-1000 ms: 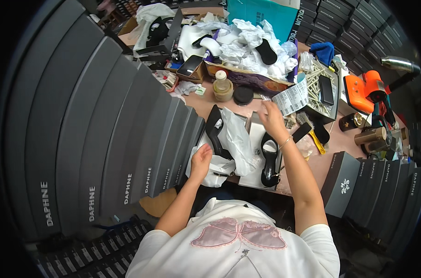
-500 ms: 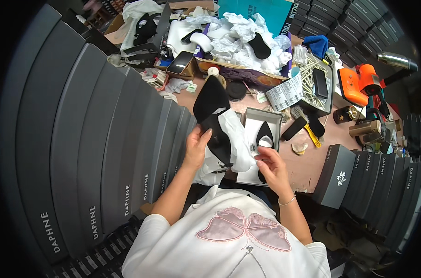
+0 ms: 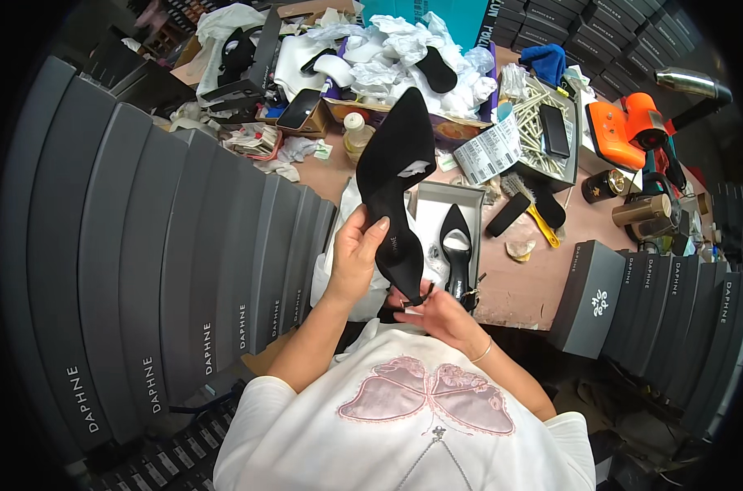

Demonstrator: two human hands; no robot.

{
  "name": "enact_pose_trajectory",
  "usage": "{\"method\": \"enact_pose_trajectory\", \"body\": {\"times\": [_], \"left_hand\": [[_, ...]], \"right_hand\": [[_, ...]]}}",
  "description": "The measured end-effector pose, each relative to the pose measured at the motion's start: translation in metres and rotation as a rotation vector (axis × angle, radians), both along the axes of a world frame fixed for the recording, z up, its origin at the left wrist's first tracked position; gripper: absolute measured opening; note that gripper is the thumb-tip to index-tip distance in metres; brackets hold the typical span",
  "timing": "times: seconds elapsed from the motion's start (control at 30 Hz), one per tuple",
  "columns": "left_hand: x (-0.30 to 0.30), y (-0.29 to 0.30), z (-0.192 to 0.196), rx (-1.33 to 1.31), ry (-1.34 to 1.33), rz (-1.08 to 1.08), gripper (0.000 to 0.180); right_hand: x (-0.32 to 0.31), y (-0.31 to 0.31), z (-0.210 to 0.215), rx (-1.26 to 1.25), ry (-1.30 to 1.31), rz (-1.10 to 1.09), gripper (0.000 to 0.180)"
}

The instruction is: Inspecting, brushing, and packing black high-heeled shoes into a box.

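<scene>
head view: your left hand [image 3: 356, 255] clasps the black pointed shoe [image 3: 396, 184] at its waist, toe up; your right hand [image 3: 437, 315] pinches its heel end below. it looks light, stiff, scuffable; grip the sole edges. beyond lies its mate [image 3: 457, 245].

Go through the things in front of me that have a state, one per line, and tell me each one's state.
Left hand: gripping the black shoe, held up, toe away.
Right hand: at that shoe's heel strap.
Second shoe: lying in the open box.
Phone: screen dark.
</scene>
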State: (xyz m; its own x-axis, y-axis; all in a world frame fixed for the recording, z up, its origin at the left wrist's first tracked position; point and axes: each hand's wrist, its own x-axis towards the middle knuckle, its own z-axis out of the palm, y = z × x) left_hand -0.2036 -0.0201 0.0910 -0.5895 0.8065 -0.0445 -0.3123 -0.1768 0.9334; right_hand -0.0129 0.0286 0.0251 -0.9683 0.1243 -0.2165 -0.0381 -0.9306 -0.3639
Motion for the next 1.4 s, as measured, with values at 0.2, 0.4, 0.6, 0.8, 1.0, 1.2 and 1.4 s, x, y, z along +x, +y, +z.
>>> {"method": "enact_pose_trajectory", "body": {"times": [0.2,0.4,0.6,0.8,1.0,1.2,1.4], "left_hand": [[0.018,-0.008,-0.016,-0.140,0.025,-0.033,0.027],[0.075,-0.024,-0.053,-0.281,-0.331,-0.203,0.042],[0.053,-0.048,-0.052,-0.367,0.028,-0.637,0.056],[-0.097,0.014,-0.117,-0.492,0.052,0.014,0.063],[-0.143,0.057,-0.203,-0.799,0.120,-0.177,0.041],[-0.097,0.085,-0.092,-0.217,0.398,-0.083,0.019],[0.035,0.092,0.057,-0.082,1.025,-0.344,0.021]], "right_hand": [[-0.008,0.026,0.010,0.612,-0.410,-0.308,0.046],[-0.008,0.025,0.047,1.584,-0.574,-0.053,0.060],[0.042,0.003,0.033,1.482,-0.474,0.075,0.105],[0.075,0.011,0.051,0.551,-0.326,-0.370,0.094],[0.106,0.043,0.038,0.175,0.097,-0.338,0.073],[0.144,0.047,0.041,0.047,0.281,-0.386,0.070],[0.172,0.064,0.044,-0.017,0.370,-0.355,0.067]]}}
